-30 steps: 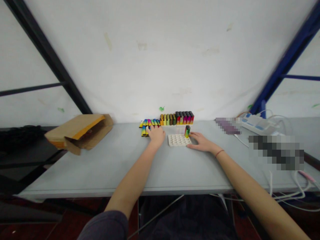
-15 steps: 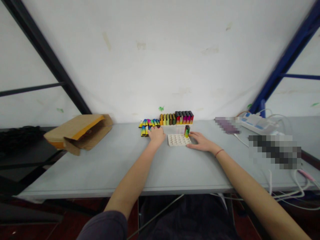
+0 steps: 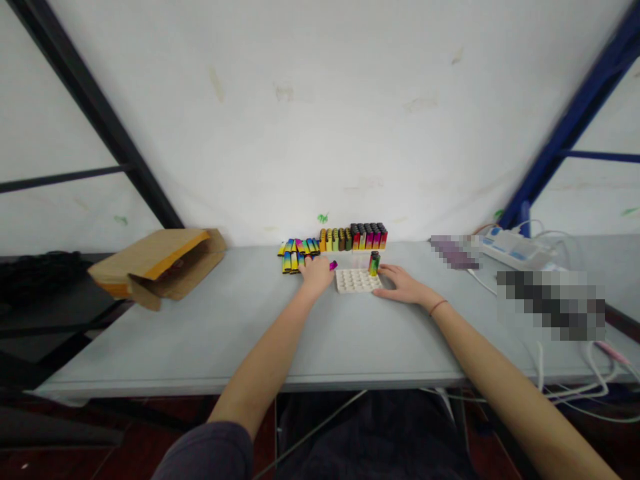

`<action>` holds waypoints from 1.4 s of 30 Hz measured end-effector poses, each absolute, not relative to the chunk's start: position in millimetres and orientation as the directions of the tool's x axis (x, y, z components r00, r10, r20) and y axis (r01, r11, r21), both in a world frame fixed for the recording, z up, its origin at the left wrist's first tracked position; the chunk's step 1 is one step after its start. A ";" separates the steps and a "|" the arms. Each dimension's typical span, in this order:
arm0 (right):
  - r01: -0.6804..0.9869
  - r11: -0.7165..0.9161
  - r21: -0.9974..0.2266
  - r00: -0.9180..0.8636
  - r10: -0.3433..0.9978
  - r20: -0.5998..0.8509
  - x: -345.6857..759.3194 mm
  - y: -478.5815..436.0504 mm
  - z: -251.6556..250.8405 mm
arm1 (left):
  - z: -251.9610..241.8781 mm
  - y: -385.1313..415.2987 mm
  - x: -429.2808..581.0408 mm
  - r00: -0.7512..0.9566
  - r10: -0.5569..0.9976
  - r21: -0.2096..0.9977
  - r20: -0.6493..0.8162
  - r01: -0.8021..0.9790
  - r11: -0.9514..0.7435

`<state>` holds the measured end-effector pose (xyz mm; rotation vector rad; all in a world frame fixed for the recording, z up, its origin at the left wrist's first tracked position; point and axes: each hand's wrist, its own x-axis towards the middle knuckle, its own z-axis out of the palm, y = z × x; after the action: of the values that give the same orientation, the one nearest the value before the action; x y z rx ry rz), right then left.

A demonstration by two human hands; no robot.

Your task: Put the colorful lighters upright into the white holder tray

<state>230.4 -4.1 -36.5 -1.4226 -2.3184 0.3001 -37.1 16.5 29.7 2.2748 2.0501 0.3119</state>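
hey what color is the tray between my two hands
Off-white: the tray shows best in the head view.

White power strip (image 3: 515, 249) near a blue metal post (image 3: 587, 100).

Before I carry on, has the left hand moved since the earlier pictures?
Yes, slightly: the left hand has shifted to the right, closing the gap to the left edge of the white tray, which looks unmoved.

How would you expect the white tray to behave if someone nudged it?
The white tray would probably stay stiff, given its straight edges. The upright green cylinders at its far right corner might tip, being tall and narrow.
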 end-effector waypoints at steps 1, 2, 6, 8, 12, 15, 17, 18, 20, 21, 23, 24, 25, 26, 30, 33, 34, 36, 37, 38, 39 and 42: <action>0.798 0.463 -0.386 -0.402 0.886 0.233 230.5 -4.0 -36.9 | 30.4 16.6 -37.0 0.082 0.988 0.198 0.129 0.974 -0.107; 0.794 0.468 -0.389 -0.403 0.883 0.242 230.6 -3.7 -37.5 | 31.1 17.2 -36.9 0.068 0.986 0.224 0.149 0.969 -0.101; 0.786 0.477 -0.394 -0.403 0.878 0.259 231.4 -2.6 -39.4 | 32.1 24.5 -34.9 -0.011 0.984 0.509 0.177 0.857 -0.082; 0.788 0.477 -0.388 -0.407 0.878 0.252 231.6 -2.3 -39.3 | 31.3 28.0 -31.7 -0.022 0.987 0.750 0.158 0.653 -0.105; 0.786 0.480 -0.389 -0.411 0.876 0.252 231.6 -2.5 -38.2 | 32.4 26.2 -22.7 0.009 0.998 0.998 -0.058 0.008 0.058; 0.787 0.478 -0.390 -0.410 0.877 0.249 231.1 -3.0 -37.5 | 37.1 21.5 -19.5 0.073 0.987 0.954 -0.142 -0.257 0.156; 0.792 0.473 -0.386 -0.407 0.880 0.243 230.8 -3.3 -37.3 | 39.9 20.4 -20.3 0.134 0.980 0.917 -0.149 -0.351 0.188; 0.795 0.470 -0.383 -0.406 0.882 0.240 230.7 -3.4 -37.3 | 40.8 20.5 -21.2 0.165 0.974 0.899 -0.155 -0.385 0.208; 0.799 0.468 -0.377 -0.405 0.883 0.236 230.6 -3.4 -37.5 | 41.2 21.4 -23.1 0.198 0.964 0.874 -0.176 -0.419 0.245; 0.800 0.469 -0.375 -0.406 0.882 0.238 230.7 -3.3 -37.8 | 40.7 21.9 -23.9 0.195 0.963 0.870 -0.187 -0.423 0.254; 0.797 0.474 -0.375 -0.407 0.879 0.247 231.1 -3.0 -38.4 | 38.9 22.3 -24.6 0.172 0.964 0.868 -0.204 -0.422 0.260; 0.795 0.476 -0.376 -0.406 0.878 0.253 231.3 -2.9 -38.7 | 37.8 22.3 -24.6 0.161 0.965 0.868 -0.207 -0.425 0.257; 0.792 0.479 -0.378 -0.406 0.876 0.259 231.5 -2.8 -39.0 | 36.8 22.0 -24.4 0.151 0.967 0.867 -0.206 -0.430 0.251; 0.790 0.480 -0.381 -0.406 0.876 0.262 231.6 -2.7 -39.2 | 35.9 21.7 -24.0 0.143 0.969 0.867 -0.202 -0.435 0.245; 0.783 0.485 -0.390 -0.411 0.873 0.261 232.1 -2.9 -39.0 | 33.9 20.1 -21.8 0.106 0.976 0.870 -0.192 -0.442 0.219; 0.783 0.478 -0.397 -0.407 0.877 0.255 232.1 -3.6 -37.8 | 33.6 19.1 -20.0 0.066 0.981 0.874 -0.183 -0.446 0.193; 0.785 0.475 -0.397 -0.405 0.879 0.251 232.0 -3.9 -37.3 | 33.6 18.7 -19.5 0.058 0.982 0.874 -0.180 -0.449 0.187; 0.787 0.474 -0.394 -0.408 0.880 0.242 231.9 -4.5 -36.2 | 33.4 17.7 -18.6 0.047 0.983 0.871 -0.176 -0.457 0.178; 0.788 0.475 -0.392 -0.412 0.880 0.238 231.9 -4.7 -35.6 | 33.3 17.1 -18.1 0.044 0.984 0.869 -0.173 -0.463 0.174; 0.788 0.476 -0.391 -0.415 0.879 0.234 231.8 -4.9 -35.2 | 33.2 16.5 -17.7 0.041 0.985 0.868 -0.170 -0.468 0.169; 0.788 0.475 -0.391 -0.415 0.880 0.232 231.7 -5.1 -34.8 | 33.0 15.9 -17.2 0.037 0.985 0.866 -0.166 -0.472 0.163; 0.793 0.466 -0.393 -0.407 0.885 0.227 231.3 -5.4 -34.1 | 32.4 14.4 -15.6 0.020 0.988 0.864 -0.155 -0.481 0.145</action>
<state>231.3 -5.4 -34.1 -1.4065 -2.3178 0.3127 -15.6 14.4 32.4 0.7176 0.9171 1.3064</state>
